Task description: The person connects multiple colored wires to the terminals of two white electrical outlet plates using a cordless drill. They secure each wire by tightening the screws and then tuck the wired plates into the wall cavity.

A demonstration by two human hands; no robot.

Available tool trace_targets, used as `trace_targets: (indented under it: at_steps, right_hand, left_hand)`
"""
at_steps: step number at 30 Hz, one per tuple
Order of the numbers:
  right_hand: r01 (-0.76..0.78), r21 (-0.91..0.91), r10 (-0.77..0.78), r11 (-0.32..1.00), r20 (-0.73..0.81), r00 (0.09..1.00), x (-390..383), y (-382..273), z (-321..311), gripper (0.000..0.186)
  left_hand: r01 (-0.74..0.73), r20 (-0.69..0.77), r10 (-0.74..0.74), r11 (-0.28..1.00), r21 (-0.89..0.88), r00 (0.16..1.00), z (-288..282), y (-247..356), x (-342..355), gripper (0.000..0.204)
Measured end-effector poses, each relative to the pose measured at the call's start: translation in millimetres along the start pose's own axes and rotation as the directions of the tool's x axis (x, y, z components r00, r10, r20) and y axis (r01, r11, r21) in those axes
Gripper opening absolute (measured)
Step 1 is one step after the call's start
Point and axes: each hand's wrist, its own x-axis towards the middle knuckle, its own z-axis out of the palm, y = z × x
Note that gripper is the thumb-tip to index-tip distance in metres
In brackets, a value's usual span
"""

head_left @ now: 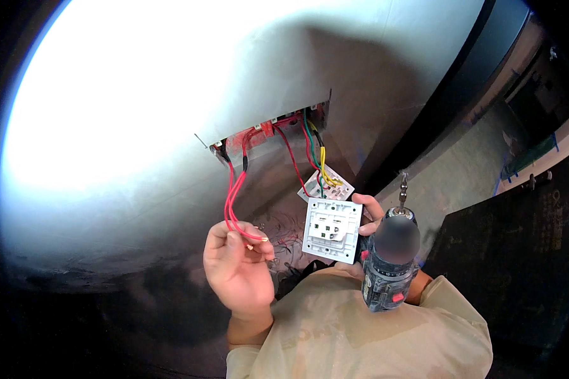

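Observation:
My left hand (239,268) pinches the ends of several red wires (235,202), whose stripped tips poke out past the fingers. They hang from a long wall box (259,132) cut into the pale wall. My right hand (368,211), partly hidden, is closed around a dark cordless drill (389,278) with a bit (403,189) pointing up. Its fingers also hold the edge of a white switch plate (332,246), back side with terminals facing me. Just behind that, a second white plate (344,189) hangs on yellow, green and red wires (323,165) from the box.
Bright light falls on the wall (139,126) at left. A dark door frame (436,107) runs up on the right. Beyond it lies a dark printed sheet (518,252). Wire scraps (284,237) litter the floor below the box.

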Motion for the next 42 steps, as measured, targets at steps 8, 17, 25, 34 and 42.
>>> trace_targets:
  at_steps: [8, 17, 25, 34, 42]
  right_hand:
    - [-0.157, 0.034, 0.16, 0.987, -0.124, 0.979, -11, 42, -29, 0.063]
    - [-0.086, -0.274, 0.057, 0.958, -0.112, 0.992, 4, 26, -3, 0.086]
    - [0.225, -0.422, -0.214, 0.878, 0.073, 0.974, 9, 33, -9, 0.066]
    - [0.297, -0.492, -0.25, 0.818, 0.162, 0.955, 8, 23, -9, 0.076]
    - [0.365, -0.479, -0.333, 0.798, 0.154, 0.93, 5, 42, -31, 0.075]
  left_hand:
    - [0.665, 0.672, -0.131, 0.371, -0.649, 0.729, -36, -14, 29, 0.016]
    - [0.078, 0.273, -0.124, 0.981, 0.175, 0.954, -18, -42, 19, 0.008]
    - [-0.023, 0.297, -0.049, 0.972, 0.233, 0.954, 3, -37, 16, 0.011]
    - [0.002, 0.308, -0.089, 0.962, 0.271, 0.947, -4, -36, 15, 0.012]
    - [-0.031, 0.262, -0.078, 0.921, 0.387, 0.962, 3, -34, 15, 0.005]
